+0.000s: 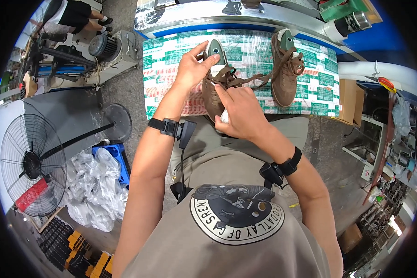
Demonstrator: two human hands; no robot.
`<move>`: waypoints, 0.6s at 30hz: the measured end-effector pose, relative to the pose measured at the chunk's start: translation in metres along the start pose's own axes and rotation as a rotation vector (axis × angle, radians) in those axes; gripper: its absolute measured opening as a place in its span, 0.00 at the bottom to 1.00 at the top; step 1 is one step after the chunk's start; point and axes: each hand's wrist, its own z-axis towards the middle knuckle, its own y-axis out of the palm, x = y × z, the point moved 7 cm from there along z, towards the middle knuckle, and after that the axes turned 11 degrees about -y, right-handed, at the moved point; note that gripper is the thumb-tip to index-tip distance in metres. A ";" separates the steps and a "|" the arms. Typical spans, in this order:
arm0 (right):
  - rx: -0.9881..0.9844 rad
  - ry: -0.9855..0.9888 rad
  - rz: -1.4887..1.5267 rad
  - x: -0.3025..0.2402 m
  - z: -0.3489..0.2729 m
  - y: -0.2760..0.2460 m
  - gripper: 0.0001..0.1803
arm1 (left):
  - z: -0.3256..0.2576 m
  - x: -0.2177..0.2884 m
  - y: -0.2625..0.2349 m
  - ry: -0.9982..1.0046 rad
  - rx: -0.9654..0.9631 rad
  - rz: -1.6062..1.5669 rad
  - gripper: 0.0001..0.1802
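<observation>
A brown lace-up shoe [211,99] lies on the wrapped surface with its toe toward me. My left hand [192,67] grips its far end, the thumb over the green inner part and the fingers along the outside. My right hand [241,109] is at its near right side, the index finger stretched toward the laces [224,76]. Its other fingers are curled round a small white thing [224,116], mostly hidden and too covered to name. To the right sits a second brown shoe [285,83], apart from both hands. Loose laces trail between the two shoes.
Both shoes rest on a surface covered in green, white and red printed wrapping [167,60]. Behind it runs a metal machine edge [194,17]. A cardboard box [352,102] stands at the right. On the left are a floor fan [32,164] and a pile of clear plastic bags [95,190].
</observation>
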 end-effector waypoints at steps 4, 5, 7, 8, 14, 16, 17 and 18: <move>0.057 0.008 -0.010 -0.002 0.002 -0.007 0.43 | -0.001 0.000 -0.004 0.036 0.009 0.027 0.41; 0.036 0.016 -0.029 0.000 0.000 -0.003 0.43 | -0.002 0.002 -0.003 0.034 0.005 0.024 0.41; 0.014 0.023 -0.047 0.001 -0.001 -0.001 0.43 | -0.003 0.002 -0.003 0.033 0.002 0.024 0.40; -0.013 0.036 -0.026 0.000 -0.001 0.000 0.43 | -0.004 0.002 -0.004 0.033 0.002 0.025 0.40; 0.009 0.090 0.111 -0.004 0.002 0.001 0.43 | -0.008 0.013 0.002 0.008 0.028 0.027 0.38; 0.037 0.137 0.184 -0.012 0.009 0.007 0.43 | -0.005 0.007 0.000 0.004 0.012 -0.013 0.38; 0.045 0.130 0.267 -0.024 0.008 0.013 0.42 | -0.001 0.005 0.001 0.002 -0.008 -0.058 0.39; 0.054 0.122 0.349 -0.033 0.005 0.016 0.42 | 0.001 0.004 0.002 0.011 -0.017 -0.056 0.39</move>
